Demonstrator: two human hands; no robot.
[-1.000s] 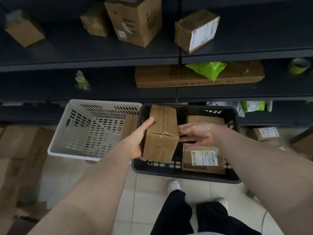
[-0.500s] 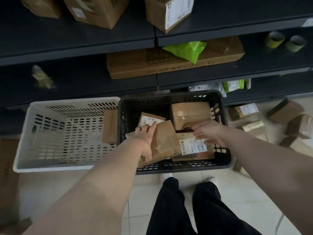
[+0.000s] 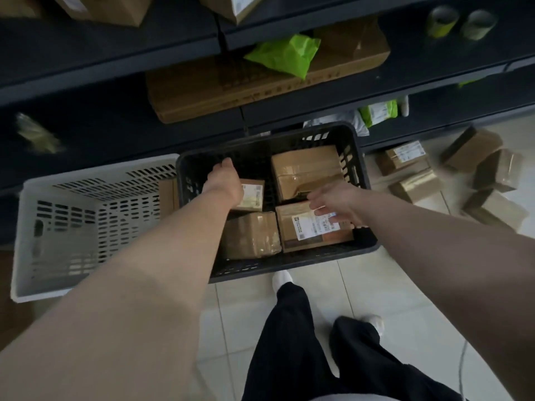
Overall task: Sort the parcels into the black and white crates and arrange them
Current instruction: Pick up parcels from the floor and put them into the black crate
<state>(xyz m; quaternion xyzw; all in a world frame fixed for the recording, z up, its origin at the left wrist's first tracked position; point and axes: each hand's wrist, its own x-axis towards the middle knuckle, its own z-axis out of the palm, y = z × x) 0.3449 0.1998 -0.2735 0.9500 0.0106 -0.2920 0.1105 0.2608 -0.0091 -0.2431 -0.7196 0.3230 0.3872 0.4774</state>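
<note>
The grip of the left hand (image 3: 223, 180) is hiding from view: the hand is lying over a small box (image 3: 252, 195) in the upper left of the black crate (image 3: 289, 264), fingers pointing down, and whether they are holding it cannot be told. The right hand (image 3: 337, 202), blurred, is hovering with fingers spread, holding nothing, just above a labelled box (image 3: 304, 230) in the crate's lower right. A plain box (image 3: 252, 238) and a large box (image 3: 304, 169) are filling the other corners. The white crate (image 3: 72, 241) is sitting just beside it at centre left; more boxes (image 3: 405, 160) are lying on the floor (image 3: 362, 290) at right.
</note>
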